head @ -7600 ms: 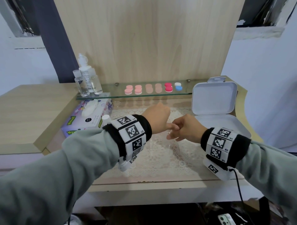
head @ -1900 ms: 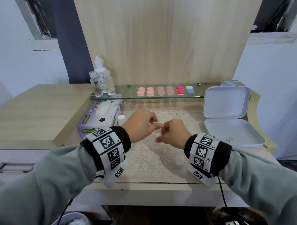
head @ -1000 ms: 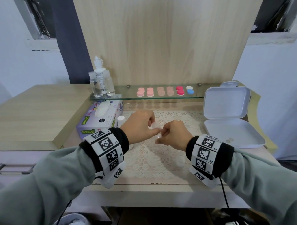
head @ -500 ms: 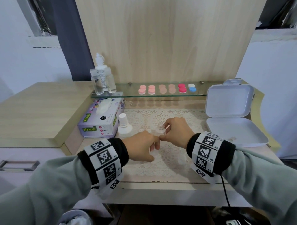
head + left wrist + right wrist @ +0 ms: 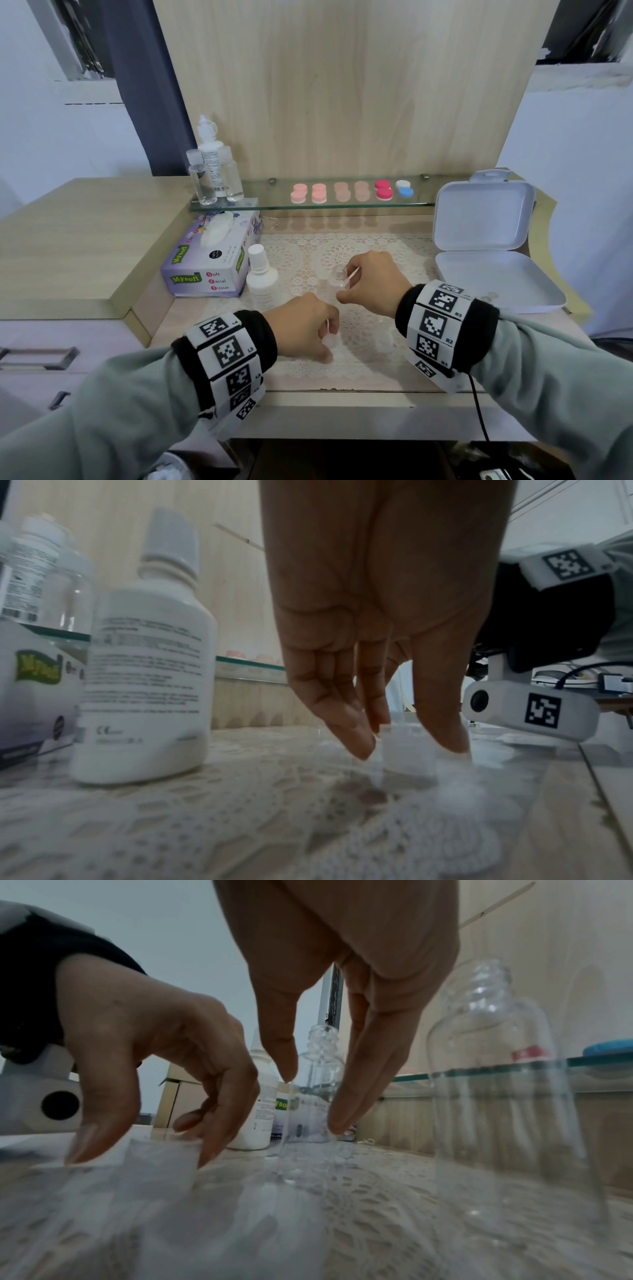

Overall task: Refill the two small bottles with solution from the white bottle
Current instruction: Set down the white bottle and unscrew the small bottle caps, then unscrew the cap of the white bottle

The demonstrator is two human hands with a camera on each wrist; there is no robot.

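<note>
The capped white bottle (image 5: 262, 277) (image 5: 147, 653) stands on the lace mat (image 5: 301, 253), left of both hands. My right hand (image 5: 342, 284) (image 5: 315, 1099) pinches a small clear bottle (image 5: 337, 275) (image 5: 320, 1047) that stands upright on the mat with its threaded neck open. My left hand (image 5: 327, 344) (image 5: 407, 748) is nearer the front edge and pinches a small translucent cap (image 5: 331, 340) (image 5: 407, 758) down on the mat. A second small clear bottle (image 5: 383, 341) (image 5: 496, 1096), also uncapped, stands by my right wrist.
A purple tissue box (image 5: 209, 263) lies left of the white bottle. The glass shelf (image 5: 267, 204) behind carries clear bottles (image 5: 212, 171) and several coloured lens cases (image 5: 342, 192). An open white hinged box (image 5: 479, 260) sits at the right.
My left hand has come away from the small bottle with the cap and lowered it to the mat near the front edge. My right hand stays on the bottle.
</note>
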